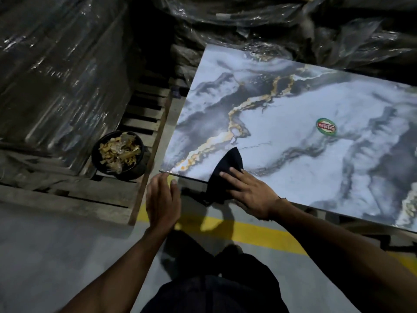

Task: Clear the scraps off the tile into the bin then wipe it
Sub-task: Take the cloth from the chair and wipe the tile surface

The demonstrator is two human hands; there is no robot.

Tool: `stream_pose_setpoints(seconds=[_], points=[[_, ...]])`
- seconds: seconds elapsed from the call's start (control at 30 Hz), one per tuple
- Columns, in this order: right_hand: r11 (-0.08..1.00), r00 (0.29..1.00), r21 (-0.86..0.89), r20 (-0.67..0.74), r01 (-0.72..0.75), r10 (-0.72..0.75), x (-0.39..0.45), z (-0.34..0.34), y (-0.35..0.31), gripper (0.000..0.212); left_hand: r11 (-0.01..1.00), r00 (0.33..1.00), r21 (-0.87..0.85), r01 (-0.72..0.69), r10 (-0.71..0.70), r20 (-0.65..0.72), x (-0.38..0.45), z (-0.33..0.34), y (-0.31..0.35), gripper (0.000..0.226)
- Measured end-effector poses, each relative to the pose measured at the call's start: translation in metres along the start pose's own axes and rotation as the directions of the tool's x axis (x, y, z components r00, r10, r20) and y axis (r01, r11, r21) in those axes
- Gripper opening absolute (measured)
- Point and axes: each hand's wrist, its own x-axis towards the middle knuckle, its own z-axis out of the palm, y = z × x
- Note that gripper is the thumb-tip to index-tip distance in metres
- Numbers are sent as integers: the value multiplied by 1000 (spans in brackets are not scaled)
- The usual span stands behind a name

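Scraps (118, 154) sit in the bin (141, 164) left of the tile (293, 123), which looks clear, and wiping is underway: right hand (247, 192) presses the black cloth (225, 175) flat-fingered at the near corner, left hand (163, 197) spread, empty.

Tile (316, 159): pale blue-white ground with grey and near-black marbled clouds, crossed by a thin gold-and-orange vein running from the near left corner toward the far edge. Sticker (326, 127) on the tile: oval, green rim, cream band, red lettered centre. Cloth (228, 170): plain black, no pattern. Bin (118, 155): black, round; scraps (119, 153) inside it are yellow, tan and translucent. Floor (56, 256): grey, with a yellow painted stripe (248, 231). Plastic wrap (61, 71) over the stacks: dark, glossy, streaked with white highlights. Pallet (144, 118): dull brown slats.
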Motion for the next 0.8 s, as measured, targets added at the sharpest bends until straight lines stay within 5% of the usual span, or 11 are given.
stream_pose_setpoints(seconds=[0.1,0.3,0.4,0.6,0.8], points=[[994,994,35,24,-104,103,-31,1,8,34,965,972,116,-237,235,32,-4,19,23,45],[931,939,126,22,-342,342,-108,6,33,37,882,863,101,-460,418,283,-17,84,108,63],[862,881,187,67,-471,467,-153,7,60,58,877,843,57,-477,438,312,-30,129,161,56],[900,902,92,-33,-427,431,-244,33,116,65,826,817,161,-541,470,335,-66,223,262,61],[704,712,170,-21,-689,702,-362,40,175,63,835,826,228,-501,383,413,-107,283,338,72]])
